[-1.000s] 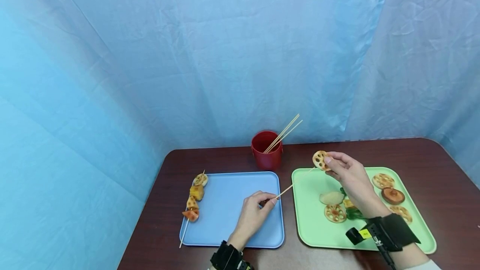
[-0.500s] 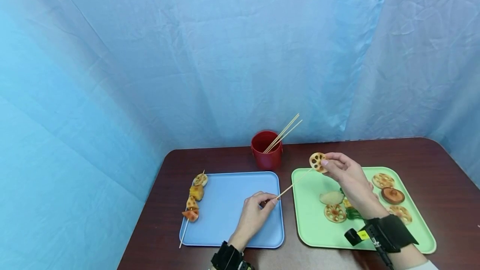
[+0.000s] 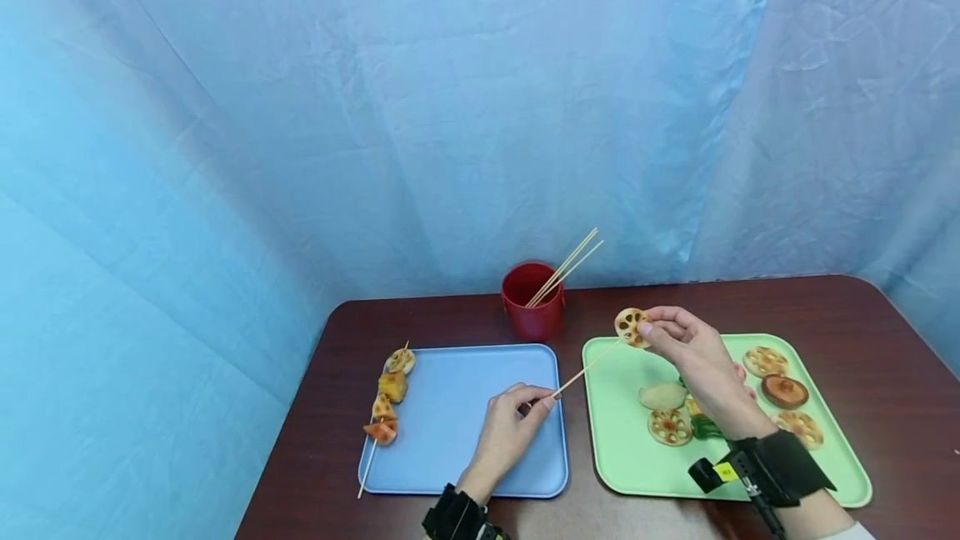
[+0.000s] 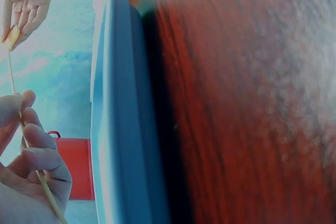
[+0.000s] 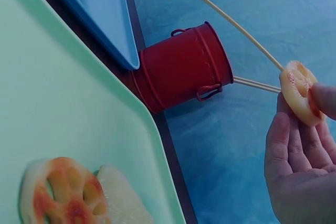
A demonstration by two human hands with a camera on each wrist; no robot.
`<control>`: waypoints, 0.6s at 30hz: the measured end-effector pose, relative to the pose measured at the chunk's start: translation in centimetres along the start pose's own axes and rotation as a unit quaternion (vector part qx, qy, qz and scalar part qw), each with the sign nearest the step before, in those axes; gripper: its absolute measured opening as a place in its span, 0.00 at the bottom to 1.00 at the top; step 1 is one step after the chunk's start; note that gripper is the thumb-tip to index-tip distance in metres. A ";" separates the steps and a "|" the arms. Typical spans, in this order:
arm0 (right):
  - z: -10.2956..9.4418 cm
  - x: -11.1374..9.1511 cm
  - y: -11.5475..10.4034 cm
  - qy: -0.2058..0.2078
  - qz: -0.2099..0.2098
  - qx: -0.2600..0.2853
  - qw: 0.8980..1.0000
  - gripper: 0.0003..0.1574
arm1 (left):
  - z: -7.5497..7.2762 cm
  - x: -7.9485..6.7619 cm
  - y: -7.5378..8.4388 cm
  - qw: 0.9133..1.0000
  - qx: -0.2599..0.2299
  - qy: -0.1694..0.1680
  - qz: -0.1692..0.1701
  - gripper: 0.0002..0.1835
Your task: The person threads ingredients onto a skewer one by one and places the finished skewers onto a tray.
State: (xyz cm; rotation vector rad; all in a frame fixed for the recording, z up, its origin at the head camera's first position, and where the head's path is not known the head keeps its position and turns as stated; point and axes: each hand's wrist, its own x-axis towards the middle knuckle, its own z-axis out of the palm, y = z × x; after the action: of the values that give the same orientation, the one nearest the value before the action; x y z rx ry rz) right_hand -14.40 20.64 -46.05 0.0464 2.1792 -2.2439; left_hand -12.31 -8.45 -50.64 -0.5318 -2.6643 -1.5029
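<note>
My left hand (image 3: 506, 432) pinches a thin wooden skewer (image 3: 588, 369) above the blue tray, and the stick slants up to the right. Between thumb and fingers, my right hand (image 3: 697, 361) holds a lotus root slice (image 3: 630, 327) over the far edge of the green tray. In the right wrist view the skewer's tip meets the rim of the lotus root slice (image 5: 299, 93); whether it has gone in cannot be told. The left wrist view shows the skewer (image 4: 44, 184) running through the curled fingers of the left hand (image 4: 37, 156).
A loaded skewer (image 3: 390, 386) lies along the left side of the blue tray (image 3: 457, 357). Behind stands a red bucket (image 3: 534, 319) with several bare sticks. On the green tray (image 3: 622, 465) lie more lotus slices (image 3: 670, 427), a mushroom (image 3: 784, 391), a pale slice (image 3: 663, 396) and greens (image 3: 705, 427).
My right hand has brought the lotus root slice slightly left and down, against the skewer's tip. The left hand has hardly moved.
</note>
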 end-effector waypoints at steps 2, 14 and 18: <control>0.0 0.0 0.0 0.000 -0.001 0.001 1.000 0.26 | 0.0 0.0 0.0 1.000 0.000 0.001 0.001 0.07; 0.5 -0.2 0.7 -0.022 -0.004 0.017 1.000 0.21 | 0.5 0.1 0.3 1.000 -0.012 0.011 0.009 0.07; 0.9 -0.3 0.7 -0.024 0.001 0.009 1.000 0.22 | 0.7 0.2 0.5 0.999 -0.026 0.020 -0.011 0.05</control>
State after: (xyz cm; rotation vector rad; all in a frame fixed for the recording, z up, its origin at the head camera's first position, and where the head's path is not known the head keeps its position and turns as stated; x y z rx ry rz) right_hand -14.06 19.74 -46.74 -0.0048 2.1328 -2.2396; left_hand -12.27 -7.50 -50.53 -0.4724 -2.6150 -1.5764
